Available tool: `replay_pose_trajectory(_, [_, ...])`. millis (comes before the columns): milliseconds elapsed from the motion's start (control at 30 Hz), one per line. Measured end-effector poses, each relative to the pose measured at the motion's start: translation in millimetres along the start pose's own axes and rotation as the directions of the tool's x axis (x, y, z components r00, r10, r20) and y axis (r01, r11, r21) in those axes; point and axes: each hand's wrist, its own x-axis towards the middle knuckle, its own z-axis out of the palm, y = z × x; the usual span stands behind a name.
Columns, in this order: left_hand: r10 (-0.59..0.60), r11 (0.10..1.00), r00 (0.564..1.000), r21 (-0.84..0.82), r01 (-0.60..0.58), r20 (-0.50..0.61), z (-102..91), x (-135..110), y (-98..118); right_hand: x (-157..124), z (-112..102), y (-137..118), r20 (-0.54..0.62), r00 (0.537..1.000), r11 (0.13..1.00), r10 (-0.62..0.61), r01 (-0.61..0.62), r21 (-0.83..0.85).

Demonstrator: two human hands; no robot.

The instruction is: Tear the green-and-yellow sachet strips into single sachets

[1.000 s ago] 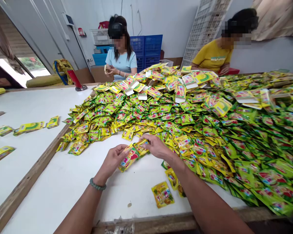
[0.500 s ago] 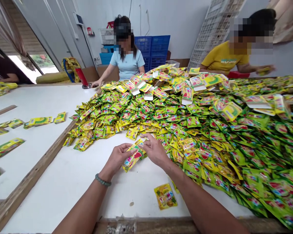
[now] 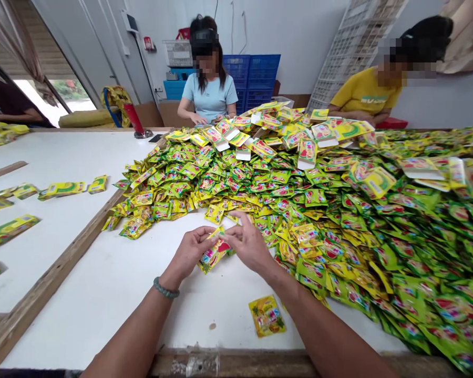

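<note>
Above the white tabletop, a small yellow printed carton with a red fruit picture tilts between both hands. My left hand, a beaded bracelet on its wrist, pinches the carton's left edge near the top. At the carton's upper end, my right hand presses with thumb and fingertips, hiding part of it. A yellow sachet lies flat on the table below my right forearm. Just beyond my fingers starts a big heap of green and yellow sachets.
Loose cartons lie on top of the heap. A wooden strip crosses the table on the left, with several yellow boxes beyond it. Across the table sit a person in light blue and another in yellow.
My right hand's fingers have closed in on the carton's upper end, and the left fingers have shifted up it. The person in blue has drawn a hand back from beside the red object.
</note>
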Motion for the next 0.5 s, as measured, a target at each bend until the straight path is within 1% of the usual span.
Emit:
replay_pose_trajectory(67, [0.006, 1.000, 1.000, -0.008, -0.006, 0.012, 0.0, -2.5, -0.2, -2.0, 0.7, -3.8, 0.094, 0.996, 1.000, 0.005, -0.004, -0.008])
replay_pose_trajectory(133, [-0.013, 1.000, 0.999, -0.012, 0.013, 0.029, 3.2, -4.4, 0.0, -3.5, 0.7, -6.0, 0.185, 0.983, 1.000, 0.008, -0.011, 0.014])
replay_pose_trajectory(200, [-0.040, 0.999, 0.998, 0.002, 0.040, 0.048, 7.6, -5.3, 3.1, -3.5, 0.0, -5.5, 0.266, 0.964, 0.995, 0.011, -0.038, 0.093])
replay_pose_trajectory(233, [-0.051, 0.998, 0.998, 0.026, 0.050, 0.048, 8.3, -5.8, 6.6, -2.7, -1.0, -4.2, 0.283, 0.959, 0.988, 0.009, -0.052, 0.144])
replay_pose_trajectory(267, [-0.060, 0.996, 0.998, 0.066, 0.058, 0.030, 6.3, -6.9, 12.0, -1.2, -2.9, -2.2, 0.271, 0.963, 0.980, 0.004, -0.058, 0.192])
replay_pose_trajectory(300, [-0.063, 0.990, 0.998, 0.122, 0.064, -0.014, 0.4, -9.2, 19.3, 0.9, -5.8, 0.3, 0.222, 0.975, 0.971, -0.001, -0.052, 0.233])
replay_pose_trajectory(333, [-0.054, 0.979, 0.994, 0.191, 0.071, -0.095, -10.1, -13.4, 28.5, 3.5, -9.9, 3.3, 0.139, 0.990, 0.965, -0.001, -0.035, 0.258])
replay_pose_trajectory(367, [-0.024, 0.960, 0.976, 0.269, 0.083, -0.217, -25.7, -19.6, 39.3, 6.6, -15.4, 6.7, 0.029, 1.000, 0.965, 0.008, -0.015, 0.262])
replay_pose_trajectory(400, [0.039, 0.929, 0.927, 0.355, 0.105, -0.374, -45.4, -28.0, 51.4, 10.0, -21.7, 10.4, -0.087, 0.996, 0.971, 0.023, -0.002, 0.240])
replay_pose_trajectory(433, [0.135, 0.889, 0.832, 0.436, 0.138, -0.539, -67.8, -38.2, 64.3, 13.6, -28.6, 14.3, -0.190, 0.981, 0.981, 0.039, -0.001, 0.196])
replay_pose_trajectory(467, [0.275, 0.835, 0.664, 0.515, 0.194, -0.695, -90.5, -49.2, 77.3, 17.1, -35.3, 18.2, -0.270, 0.961, 0.990, 0.052, -0.015, 0.139])
replay_pose_trajectory(500, [0.407, 0.746, 0.500, 0.594, 0.300, -0.764, -110.6, -59.7, 89.6, 20.4, -41.1, 22.0, -0.320, 0.946, 0.997, 0.056, -0.035, 0.073])
